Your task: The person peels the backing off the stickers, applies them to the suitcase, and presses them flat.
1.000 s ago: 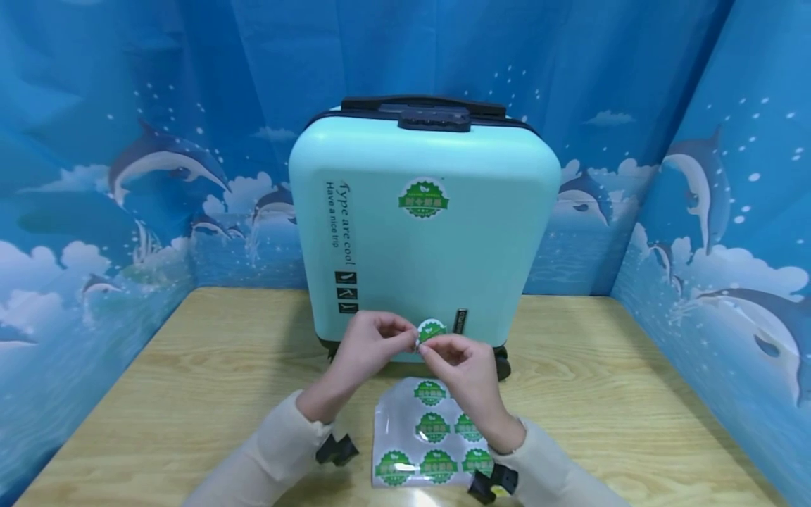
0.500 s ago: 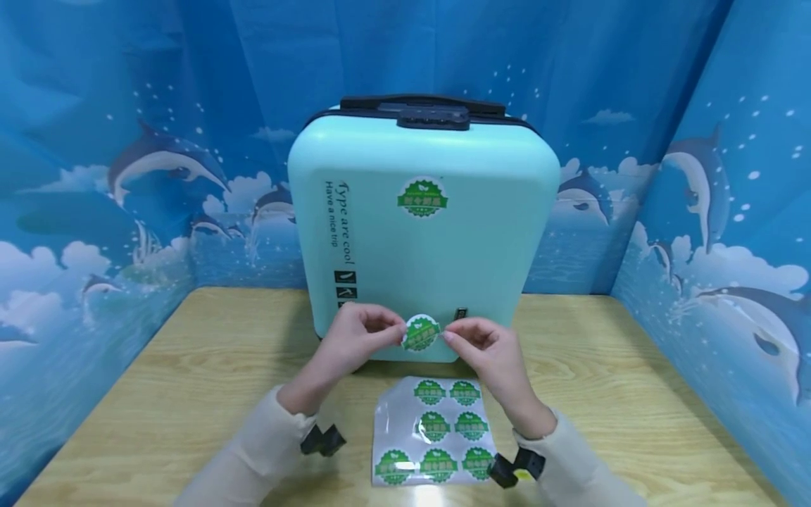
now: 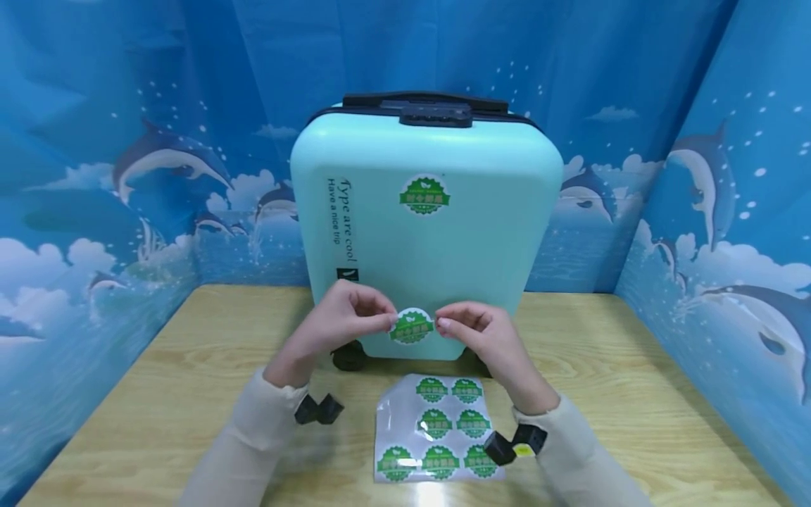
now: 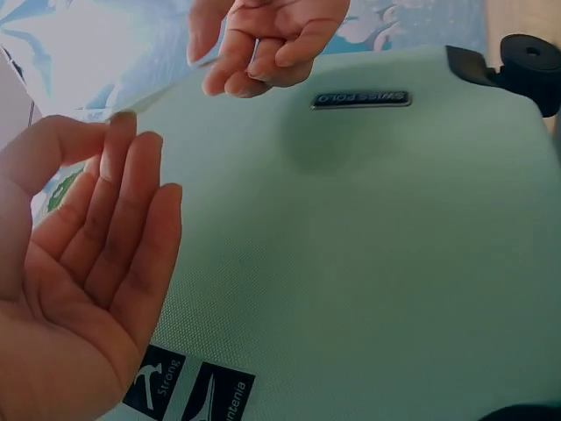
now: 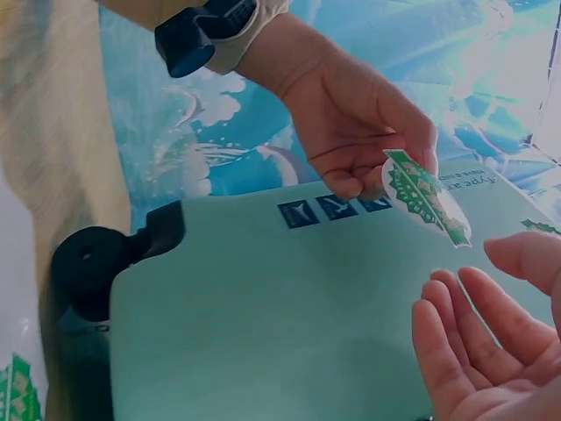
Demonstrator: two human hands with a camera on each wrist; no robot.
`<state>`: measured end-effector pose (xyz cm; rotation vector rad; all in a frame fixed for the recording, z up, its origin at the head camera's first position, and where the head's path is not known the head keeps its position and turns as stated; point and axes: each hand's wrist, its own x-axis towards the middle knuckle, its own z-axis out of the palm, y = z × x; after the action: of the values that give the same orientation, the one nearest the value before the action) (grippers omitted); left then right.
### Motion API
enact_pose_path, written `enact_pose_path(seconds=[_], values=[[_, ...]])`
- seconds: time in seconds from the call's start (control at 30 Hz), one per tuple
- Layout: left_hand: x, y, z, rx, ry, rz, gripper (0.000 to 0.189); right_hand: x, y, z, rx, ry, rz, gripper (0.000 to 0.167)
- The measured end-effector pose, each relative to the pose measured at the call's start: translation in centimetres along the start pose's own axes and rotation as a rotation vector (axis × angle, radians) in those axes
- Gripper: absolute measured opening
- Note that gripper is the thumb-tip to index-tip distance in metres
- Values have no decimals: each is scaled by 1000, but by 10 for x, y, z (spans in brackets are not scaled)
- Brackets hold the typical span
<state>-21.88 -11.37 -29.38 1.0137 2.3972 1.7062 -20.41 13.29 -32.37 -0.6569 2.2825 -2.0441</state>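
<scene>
A round green-and-white sticker [image 3: 411, 326] is held up in front of the lower part of a mint-green suitcase [image 3: 481, 232]. My left hand [image 3: 345, 317] pinches its left edge between thumb and fingertips. My right hand [image 3: 478, 334] is at the sticker's right edge; in the right wrist view, the thumb and fingers of this right hand [image 5: 500, 324] are parted, with the sticker [image 5: 427, 200] just beyond them. In the left wrist view, the sticker shows nearly edge-on above the left hand [image 4: 88, 237]. A matching sticker [image 3: 424, 195] is on the suitcase's upper front.
A sheet of several green stickers [image 3: 399, 429] lies on the wooden table [image 3: 190, 394] in front of the suitcase. Black wheels [image 3: 349, 356] show at the suitcase's base. A blue dolphin-print curtain [image 3: 222, 70] surrounds the table at the back and sides.
The sticker has moved left and slightly up, away from the suitcase's lower right, and turned more level. My hands, close together a second ago, have drawn apart on either side of it.
</scene>
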Motion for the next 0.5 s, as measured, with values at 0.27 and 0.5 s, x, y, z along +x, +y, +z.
enact_pose_path(seconds=[0.27, 0.5], values=[[8, 5, -4, 9, -4, 30, 6, 6, -8, 3, 13, -2, -25, 21], [13, 6, -3, 15, 30, 34, 7, 11, -16, 4, 1, 64, -76, 16]])
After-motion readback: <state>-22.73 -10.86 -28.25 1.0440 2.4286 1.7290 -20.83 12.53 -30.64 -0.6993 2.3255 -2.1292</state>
